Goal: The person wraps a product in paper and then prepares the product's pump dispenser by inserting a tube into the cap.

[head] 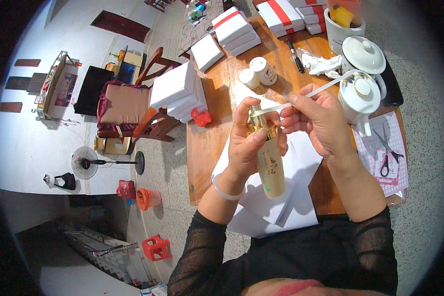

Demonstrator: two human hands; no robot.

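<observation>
My left hand (246, 142) grips a frosted bottle (272, 170) with a gold collar and pump top, tilted over white paper sheets (299, 218) on the wooden table (203, 159). Between the thumb and fingers of my right hand (314, 114) is a narrow whitish strip (329, 84). The strip's lower end touches or lies just by the bottle's gold neck; which of the two I cannot tell. Two small white containers (263, 70) stand beyond my hands, side by side.
Lidded cups (359, 92) stand at the right, near crumpled tissue (323, 66) and a black marker (295, 55). Black-handled scissors (386, 146) rest on pink-patterned sheets. Stacks of white packets (236, 31) line the far side; another stack (179, 88) stands left beside a red plastic piece (201, 117).
</observation>
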